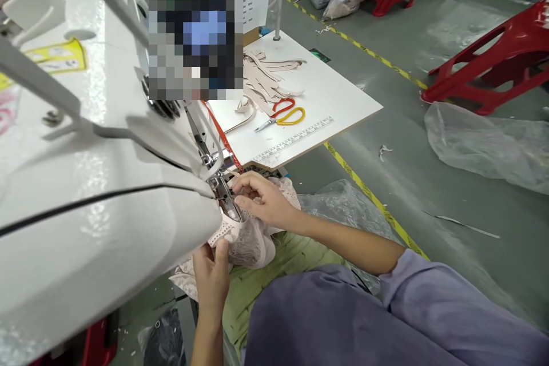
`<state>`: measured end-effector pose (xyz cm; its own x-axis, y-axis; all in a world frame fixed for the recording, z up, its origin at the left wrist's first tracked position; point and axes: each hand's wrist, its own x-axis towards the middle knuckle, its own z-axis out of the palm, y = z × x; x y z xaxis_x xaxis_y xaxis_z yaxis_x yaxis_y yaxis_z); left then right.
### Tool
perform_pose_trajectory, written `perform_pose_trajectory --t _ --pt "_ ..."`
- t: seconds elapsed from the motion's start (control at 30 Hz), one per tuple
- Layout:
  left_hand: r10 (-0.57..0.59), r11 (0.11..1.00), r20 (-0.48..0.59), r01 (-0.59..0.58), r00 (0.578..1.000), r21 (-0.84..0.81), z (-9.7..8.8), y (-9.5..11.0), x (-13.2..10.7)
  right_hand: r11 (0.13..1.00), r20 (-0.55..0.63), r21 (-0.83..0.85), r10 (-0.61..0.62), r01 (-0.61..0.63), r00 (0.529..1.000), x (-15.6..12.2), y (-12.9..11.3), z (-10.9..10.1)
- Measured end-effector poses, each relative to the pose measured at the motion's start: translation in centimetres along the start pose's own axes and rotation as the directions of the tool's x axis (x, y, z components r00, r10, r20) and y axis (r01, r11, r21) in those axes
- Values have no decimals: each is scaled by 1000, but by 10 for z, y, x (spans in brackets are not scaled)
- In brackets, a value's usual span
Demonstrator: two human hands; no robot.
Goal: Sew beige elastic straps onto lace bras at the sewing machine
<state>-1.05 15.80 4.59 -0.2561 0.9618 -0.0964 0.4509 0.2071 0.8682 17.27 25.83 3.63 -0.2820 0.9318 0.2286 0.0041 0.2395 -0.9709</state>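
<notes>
A pale pink lace bra piece (253, 243) hangs over the narrow arm of a white sewing machine (163, 223), under the needle and presser foot (217, 180). My left hand (212, 274) grips its near edge, thumb on top and fingers underneath, just below the machine head. Beside the presser foot is my right hand (268, 200), fingers curled in with thumb and forefinger close together at the far side of the lace. What those fingertips pinch is too small to make out. Folds of the lace drop toward a green cloth (283, 257) on the lap.
A white side table (343, 103) bears beige fabric strips (268, 80), scissors with red and yellow handles (283, 115) and a ruler (295, 140). Red stools (493, 63) and plastic bags (484, 137) are on the floor. A metal post (279, 0) rises from the table.
</notes>
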Motion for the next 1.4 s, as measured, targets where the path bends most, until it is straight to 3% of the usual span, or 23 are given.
perform_pose_trajectory --t 0.43,0.53,0.73,0.9,1.03,1.17,1.3,1.4 --pt "110 972 -115 -83 987 219 5 23 1 999 35 -11 43 -42 998 -9 -3 -6" --pt "158 960 -116 -125 981 252 6 24 1 998 40 -21 53 -52 998 -10 -3 -7" --pt "87 945 -132 -40 987 324 6 26 0 996 52 -26 88 -86 995 -10 -1 -10" --pt "168 935 -162 -105 972 338 4 21 1 997 87 -6 77 -77 993 -12 0 -15" --pt "165 977 -177 -135 970 166 2 20 3 997 129 19 69 -72 989 -11 -8 -12" --pt "0 994 -136 -15 991 -109 1 27 0 986 123 33 156 -161 980 -15 -19 -3" --pt "-121 897 -42 91 992 -432 -1 27 -12 940 208 138 280 -311 937 -30 -22 -5" --pt "-140 812 81 161 987 -562 -1 19 -22 881 299 265 311 -391 902 -44 -20 -14"
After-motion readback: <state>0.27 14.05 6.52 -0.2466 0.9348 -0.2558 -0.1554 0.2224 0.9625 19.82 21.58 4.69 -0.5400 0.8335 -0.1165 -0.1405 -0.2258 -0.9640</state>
